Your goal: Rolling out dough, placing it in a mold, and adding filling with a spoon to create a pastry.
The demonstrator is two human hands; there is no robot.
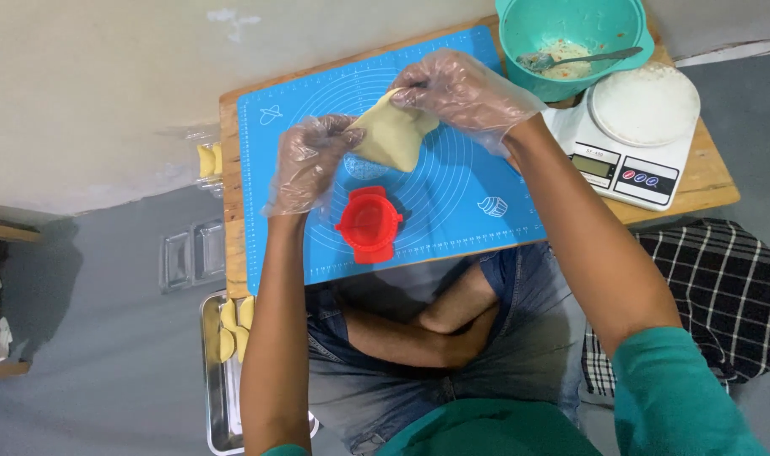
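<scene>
Just above the frame's centre, you held a pale sheet of dough [395,133] over the blue silicone mat [452,215], its long axis running from lower left to upper right. Your left hand [307,165], gloved in clear plastic, pinched the lower-left edge, and your right hand [461,87], likewise gloved, gripped the upper-right corner. The red dumpling press [369,224] lay open on the mat directly below the dough, nearer your left hand; the teal bowl [575,38] and white kitchen scale [630,139] stood at upper right.
</scene>
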